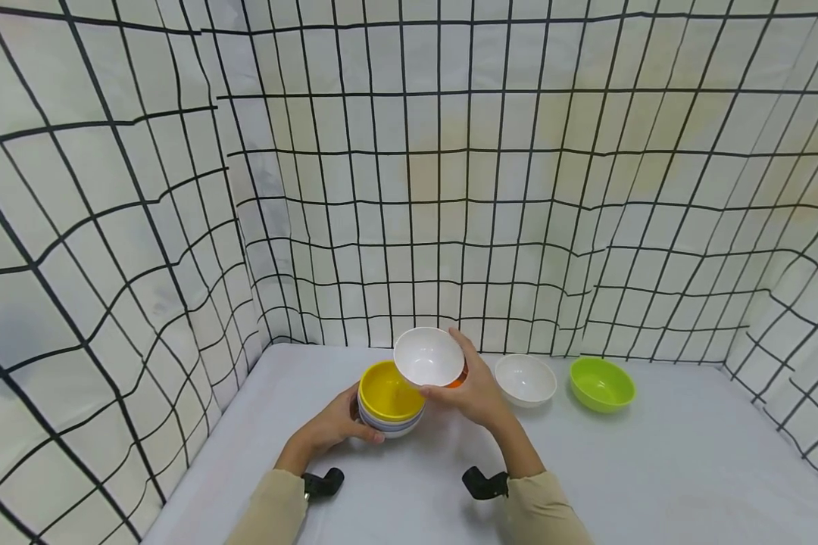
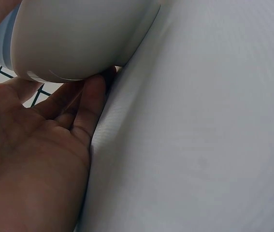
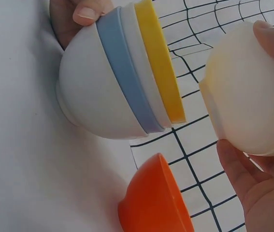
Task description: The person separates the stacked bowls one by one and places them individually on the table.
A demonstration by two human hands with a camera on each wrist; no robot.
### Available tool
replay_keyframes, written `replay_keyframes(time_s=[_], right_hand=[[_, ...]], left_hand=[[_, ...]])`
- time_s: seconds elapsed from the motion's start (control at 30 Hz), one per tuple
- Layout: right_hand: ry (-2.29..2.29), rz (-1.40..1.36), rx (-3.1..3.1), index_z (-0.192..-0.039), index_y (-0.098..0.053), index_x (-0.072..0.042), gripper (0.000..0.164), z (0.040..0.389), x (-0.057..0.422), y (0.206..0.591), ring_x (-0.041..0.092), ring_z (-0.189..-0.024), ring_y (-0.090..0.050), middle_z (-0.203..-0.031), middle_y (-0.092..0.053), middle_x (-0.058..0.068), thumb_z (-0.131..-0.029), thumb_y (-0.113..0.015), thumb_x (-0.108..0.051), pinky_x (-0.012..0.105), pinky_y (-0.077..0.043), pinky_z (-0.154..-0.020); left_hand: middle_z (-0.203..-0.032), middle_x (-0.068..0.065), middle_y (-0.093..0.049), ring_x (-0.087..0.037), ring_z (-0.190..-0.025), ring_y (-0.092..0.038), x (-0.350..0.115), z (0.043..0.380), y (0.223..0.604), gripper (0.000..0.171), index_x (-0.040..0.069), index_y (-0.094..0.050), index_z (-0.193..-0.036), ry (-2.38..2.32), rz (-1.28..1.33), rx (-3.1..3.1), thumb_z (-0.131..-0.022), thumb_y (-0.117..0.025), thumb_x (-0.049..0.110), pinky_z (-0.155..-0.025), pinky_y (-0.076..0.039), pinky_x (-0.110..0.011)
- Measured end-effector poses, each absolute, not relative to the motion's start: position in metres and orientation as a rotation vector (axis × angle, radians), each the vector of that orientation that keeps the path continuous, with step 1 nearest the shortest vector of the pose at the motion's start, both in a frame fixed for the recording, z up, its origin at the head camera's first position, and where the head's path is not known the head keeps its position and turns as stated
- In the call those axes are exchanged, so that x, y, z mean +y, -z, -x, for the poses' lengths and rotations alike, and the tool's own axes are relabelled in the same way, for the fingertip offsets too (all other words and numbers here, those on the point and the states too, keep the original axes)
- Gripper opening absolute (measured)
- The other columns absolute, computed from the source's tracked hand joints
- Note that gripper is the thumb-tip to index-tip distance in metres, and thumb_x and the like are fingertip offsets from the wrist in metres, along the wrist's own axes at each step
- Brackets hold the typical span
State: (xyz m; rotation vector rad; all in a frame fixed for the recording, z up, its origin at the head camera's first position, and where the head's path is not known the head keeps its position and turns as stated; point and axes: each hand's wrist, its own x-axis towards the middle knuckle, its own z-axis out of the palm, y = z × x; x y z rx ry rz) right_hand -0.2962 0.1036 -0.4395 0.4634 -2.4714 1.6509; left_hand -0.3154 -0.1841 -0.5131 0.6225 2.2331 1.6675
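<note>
My left hand grips the left side of a stack of nested bowls on the table. On top of that stack sits a yellow bowl; below it the right wrist view shows a white bowl, a blue bowl and a white bottom bowl. Above and to the right, my right hand holds another white bowl by its side, raised and apart from the stack. An orange bowl stands on the table beside the stack, mostly hidden by the right hand in the head view.
To the right of my right hand stand a white bowl and a green bowl. A white cloth covers the table. Behind and at the sides rise white walls with a black grid net.
</note>
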Motion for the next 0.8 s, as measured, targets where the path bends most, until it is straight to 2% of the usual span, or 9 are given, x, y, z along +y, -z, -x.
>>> replay_keyframes(time_s=[0.33, 0.5, 0.8], right_hand=[[-1.649, -0.437, -2.488, -0.159, -0.031, -0.027, 0.108, 0.297, 0.122, 0.428, 0.031, -0.133, -0.053, -0.155, -0.045, 0.007, -0.072, -0.094, -0.035, 0.049, -0.050, -0.111], [-1.680, -0.437, -2.466, -0.159, -0.031, -0.024, 0.106, 0.296, 0.140, 0.420, 0.034, -0.136, -0.051, -0.155, -0.045, 0.008, -0.074, -0.093, -0.033, 0.053, -0.048, -0.112], [-1.567, -0.376, -2.518, -0.159, -0.028, -0.022, 0.108, 0.288, 0.184, 0.418, 0.036, -0.133, -0.052, -0.155, -0.043, 0.012, -0.074, -0.093, -0.033, 0.054, -0.053, -0.106]], left_hand=[[-0.158, -0.004, -0.045, -0.034, -0.150, -0.035, -0.183, 0.316, 0.511, 0.103, 0.020, -0.036, -0.157, -1.692, -0.593, 2.219, -0.072, -0.093, 0.014, -0.127, -0.019, -0.061], [-0.160, -0.007, -0.043, -0.035, -0.152, -0.033, -0.183, 0.316, 0.510, 0.104, 0.018, -0.034, -0.157, -1.685, -0.558, 2.233, -0.072, -0.093, 0.015, -0.127, -0.018, -0.062], [-0.164, -0.006, -0.038, -0.035, -0.155, -0.028, -0.181, 0.316, 0.510, 0.108, 0.018, -0.031, -0.159, -1.681, -0.520, 2.224, -0.071, -0.094, 0.015, -0.128, -0.016, -0.060]])
